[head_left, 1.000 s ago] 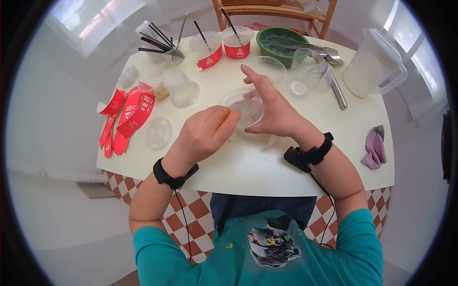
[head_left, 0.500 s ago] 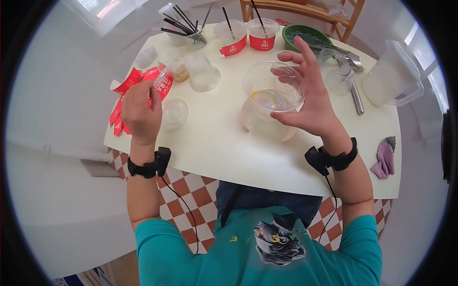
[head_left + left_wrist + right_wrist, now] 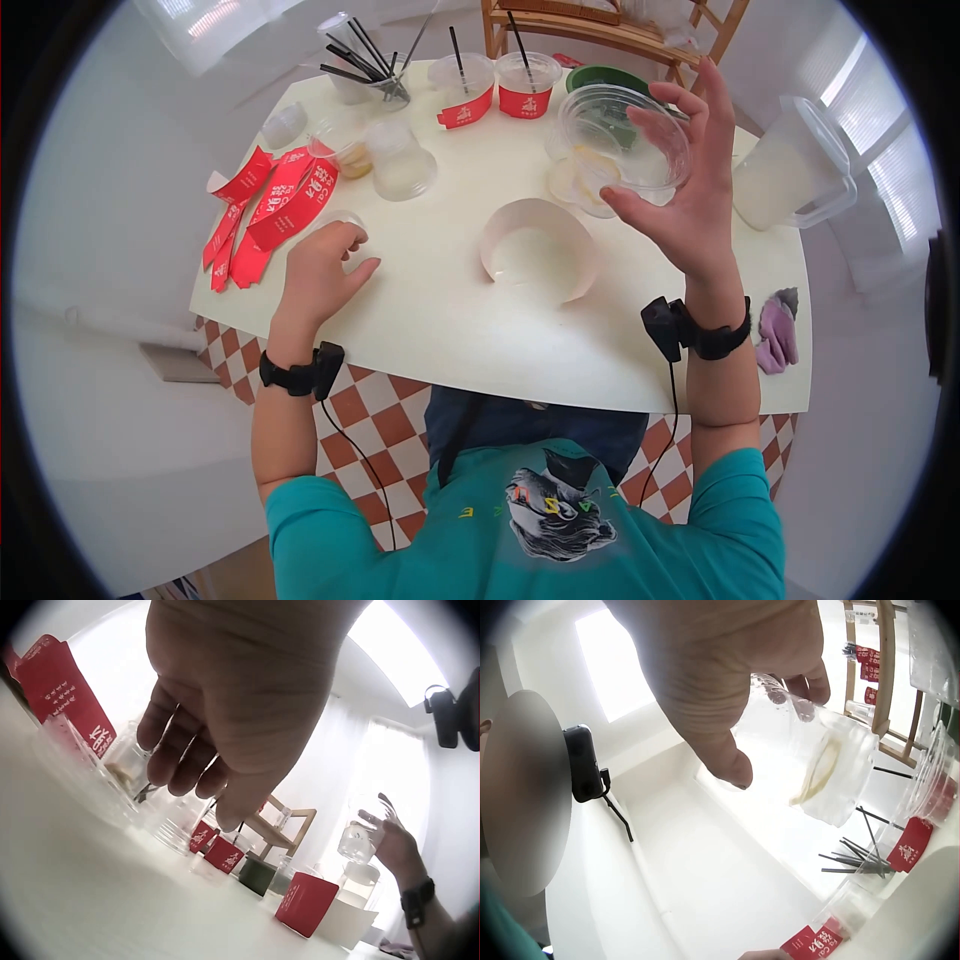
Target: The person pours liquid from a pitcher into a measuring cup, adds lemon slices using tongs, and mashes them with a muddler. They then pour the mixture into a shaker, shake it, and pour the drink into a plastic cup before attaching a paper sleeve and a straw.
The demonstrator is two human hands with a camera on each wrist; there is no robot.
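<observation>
My right hand [image 3: 700, 170] holds a clear plastic cup [image 3: 640, 150] raised at the right, thumb on the near side and fingers round the far side. A pale lemon slice [image 3: 821, 769] shows inside the cup in the right wrist view. My left hand [image 3: 322, 268] is at the left of the table, fingers loosely bent and nothing in them. Behind its knuckles a clear round lid [image 3: 346, 217] is partly hidden. Between the hands stands a curved paper sleeve [image 3: 508, 228], pale inside; its red outside [image 3: 307, 904] faces the left wrist camera.
Red paper sleeves [image 3: 285, 215] lie at the far left. Behind them are a clear cup with yellowish contents [image 3: 352, 155], an upturned cup [image 3: 400, 165] and a cup of black straws [image 3: 385, 90]. Two red-sleeved cups [image 3: 525, 90], a green basin [image 3: 605, 75], a pitcher [image 3: 790, 170] and a purple cloth [image 3: 775, 335] are farther round.
The left hand has left the cup's rim and moved left, beside the lid. The right hand has raised the cup away to the right and back, leaving the paper sleeve standing on the table.
</observation>
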